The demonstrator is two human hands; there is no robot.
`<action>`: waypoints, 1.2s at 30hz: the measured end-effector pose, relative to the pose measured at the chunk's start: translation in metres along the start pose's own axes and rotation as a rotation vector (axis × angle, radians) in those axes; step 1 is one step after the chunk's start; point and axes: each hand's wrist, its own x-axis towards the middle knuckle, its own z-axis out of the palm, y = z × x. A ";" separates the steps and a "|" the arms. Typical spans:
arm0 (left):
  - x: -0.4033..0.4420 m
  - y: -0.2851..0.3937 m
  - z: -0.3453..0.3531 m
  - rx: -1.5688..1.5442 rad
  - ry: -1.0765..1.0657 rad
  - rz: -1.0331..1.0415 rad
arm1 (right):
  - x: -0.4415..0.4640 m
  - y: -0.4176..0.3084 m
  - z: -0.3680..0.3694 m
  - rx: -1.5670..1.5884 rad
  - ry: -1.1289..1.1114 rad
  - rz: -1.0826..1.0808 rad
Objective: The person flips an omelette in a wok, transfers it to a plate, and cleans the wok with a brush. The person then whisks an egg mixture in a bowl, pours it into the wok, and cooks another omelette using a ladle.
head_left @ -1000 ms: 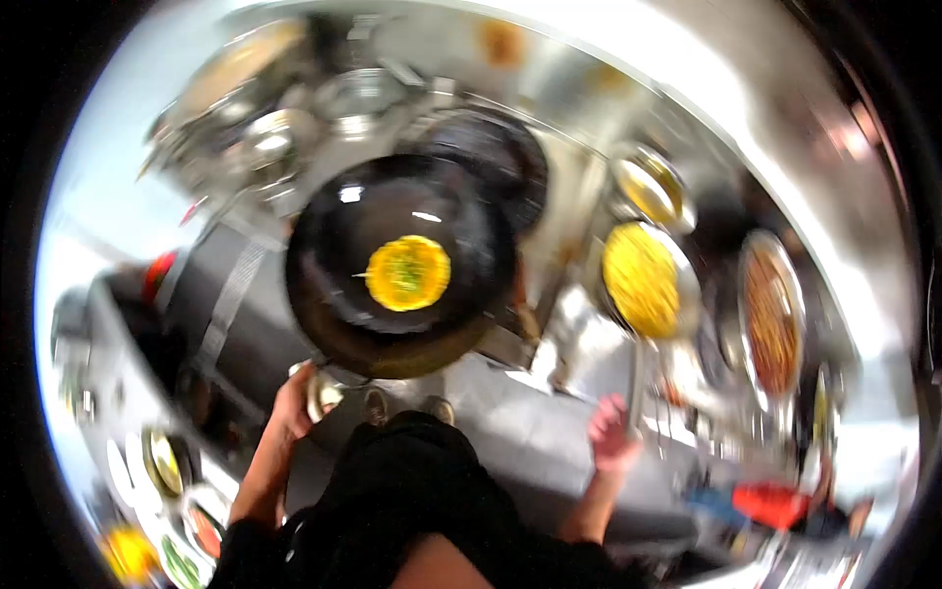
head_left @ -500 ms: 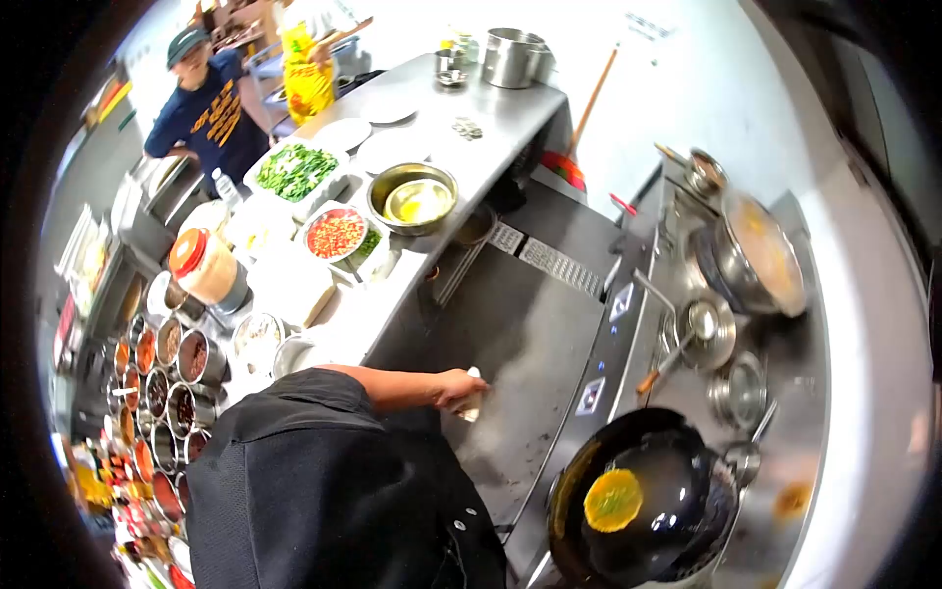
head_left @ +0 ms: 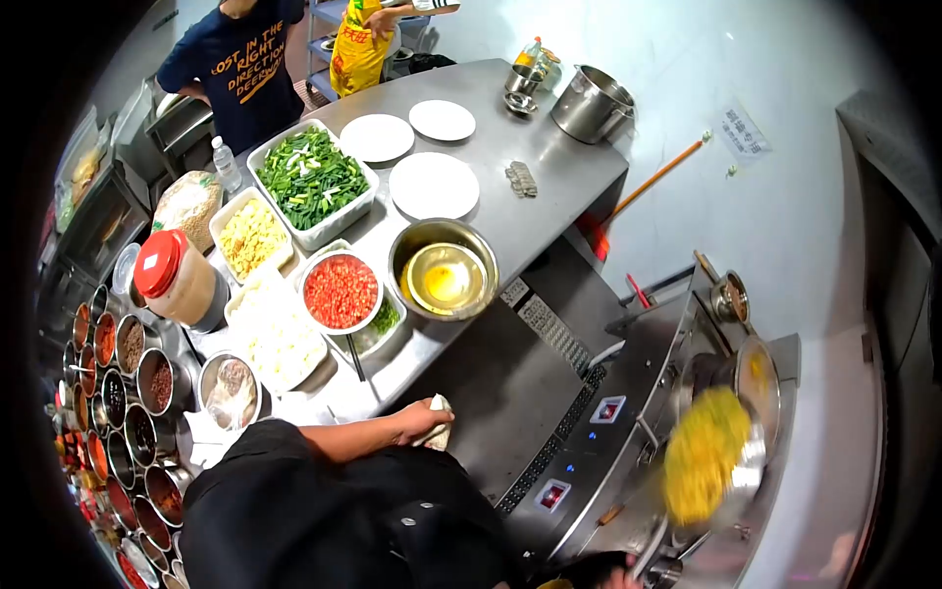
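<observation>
My left hand [head_left: 419, 423] is closed on a folded white cloth [head_left: 440, 426], in front of my dark clothing. At the bottom edge, my right hand [head_left: 622, 579] grips the handle [head_left: 650, 550] of a metal ladle or strainer, partly cut off by the frame. Yellow food [head_left: 705, 456], blurred, is at the far end of this handle, above the stove. Next to my right hand, only a dark part of the wok [head_left: 587, 567] shows at the lower edge.
On the steel table [head_left: 549, 182] stand white plates [head_left: 434, 187], chopped greens [head_left: 309, 179], red chopped food [head_left: 340, 292] and nested metal bowls [head_left: 444, 279]. Sauce pots [head_left: 157, 381] line the left. Two people stand behind the table, one in a navy shirt [head_left: 245, 74]. A pot [head_left: 758, 378] sits on the stove.
The view has swung toward the table and the wok has slid mostly out of the bottom. My right hand and the yellow food, out of view half a second ago, now show at the lower right.
</observation>
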 end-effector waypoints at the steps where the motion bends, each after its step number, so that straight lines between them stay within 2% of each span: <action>1: -0.004 0.018 -0.003 -0.013 0.001 0.036 | 0.036 -0.008 0.055 -0.052 0.129 0.038; 2: -0.009 0.034 -0.007 -0.024 0.004 0.067 | 0.105 -0.008 0.043 -0.017 -0.243 0.012; 3: -0.014 0.048 -0.008 -0.067 0.054 0.061 | 0.150 -0.005 0.085 0.108 -0.241 0.099; 4: -0.019 0.060 -0.014 -0.099 0.030 0.084 | 0.191 -0.005 0.118 -0.114 -0.207 0.086; 5: -0.022 0.065 -0.020 -0.146 0.056 0.136 | 0.227 0.000 0.156 -0.240 -0.283 0.088; 7: -0.032 0.081 -0.024 -0.197 0.156 0.232 | 0.309 0.010 0.210 -0.251 -0.473 0.249; 8: -0.045 0.093 -0.023 -0.196 0.226 0.213 | 0.342 0.018 0.238 -0.362 -0.500 0.258; 12: -0.053 0.083 -0.036 -0.450 0.387 0.388 | 0.441 0.060 0.337 -0.725 -0.551 0.236; 14: -0.065 0.084 -0.029 -0.505 0.480 0.419 | 0.483 0.079 0.369 -0.821 -0.659 0.269; 17: -0.065 0.079 -0.013 -0.629 0.675 0.475 | 0.521 0.102 0.405 -1.025 -0.726 0.251; 23: -0.046 0.068 0.013 -0.745 0.807 0.505 | 0.563 0.122 0.433 -1.305 -0.878 0.184; 27: -0.037 0.074 0.024 -0.806 0.892 0.491 | 0.568 0.118 0.430 -1.339 -0.946 0.165; 29: -0.032 0.076 0.023 -0.809 0.881 0.485 | 0.567 0.115 0.433 -1.429 -0.943 0.116; 33: -0.024 0.080 0.023 -0.805 0.867 0.477 | 0.582 0.115 0.434 -1.380 -1.009 0.079; 36: -0.016 0.082 0.019 -0.818 0.893 0.490 | 0.579 0.105 0.438 -1.452 -0.989 0.114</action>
